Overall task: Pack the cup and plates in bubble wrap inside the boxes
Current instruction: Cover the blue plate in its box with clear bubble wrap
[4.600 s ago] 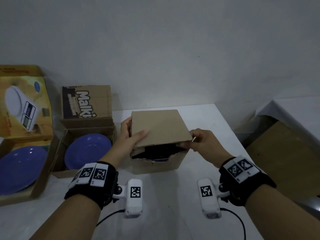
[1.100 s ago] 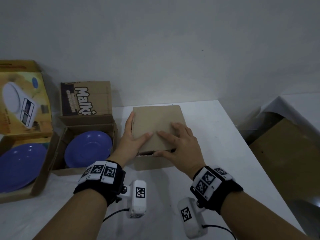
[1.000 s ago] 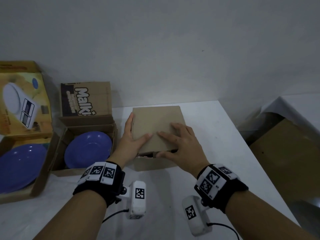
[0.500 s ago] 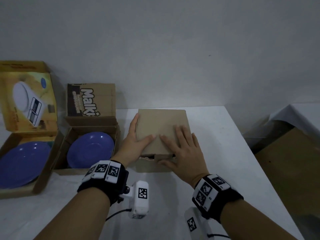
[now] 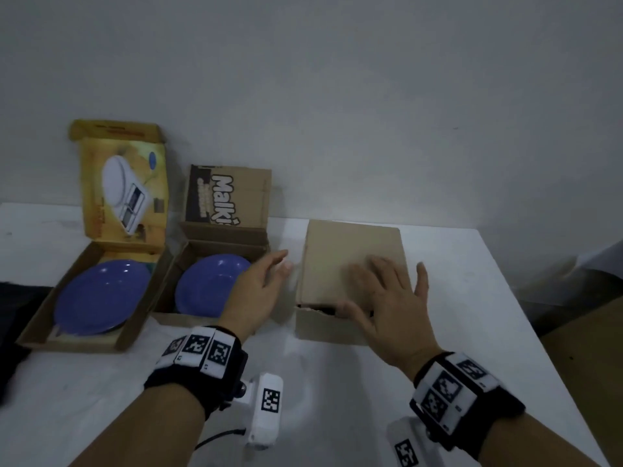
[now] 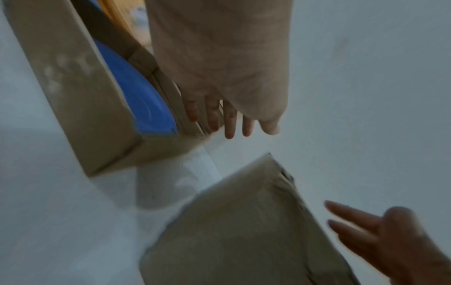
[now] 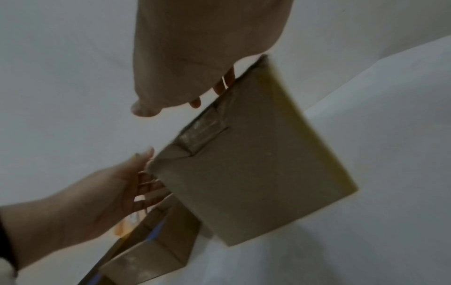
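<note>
A plain brown box stands at the table's middle with its lid folded down; a dark slit shows at its near edge. My right hand lies over the lid, fingers spread and straight. My left hand hovers open and empty just left of this box. It is beside the open Malki box, which holds a blue plate. A second blue plate lies in the open yellow box further left. In the left wrist view the left fingers are straight near the Malki box corner. No cup shows.
The white table ends at a slanted right edge, with a brown board beyond it. A dark cloth lies at the far left. Both open lids lean against the grey wall behind.
My left hand has come off the plain box's lid and moved left toward the Malki box. The right hand stays over the lid. The head view has turned left.
</note>
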